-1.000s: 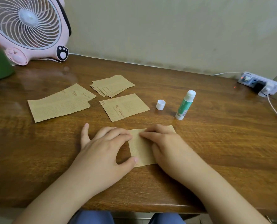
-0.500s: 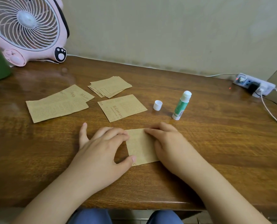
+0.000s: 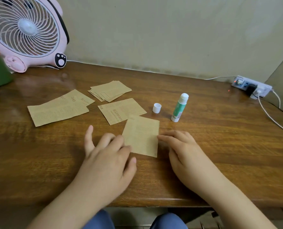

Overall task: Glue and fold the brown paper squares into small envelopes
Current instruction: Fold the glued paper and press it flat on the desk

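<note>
I am looking down from a head camera at a wooden desk. A folded brown paper piece lies flat near the front edge, between the two hands. The left hand rests open, its fingertips touching the piece's left edge and gripping nothing. The right hand is also open and flat, with its fingertips at the right edge — neither hand pinches the paper.

My judgement is that the step in hand is pressing the glued fold so it sets. To do it well, I would hold one edge steady with the left fingers and sweep the right fingers firmly along the crease, keeping the edges square.

Behind it lies a single brown paper square printed with "H.Gravure"; the smaller lines under that are too fine to read. Further back sits a small stack of squares, and to the left two larger printed sheets, overlapping, where "H.Grav" can be made out.

A green-and-white glue stick stands uncapped to the right, its label unreadable — its white cap stands just beside it. A pink desk fan stands at the back left, a power strip at the back right.
</note>
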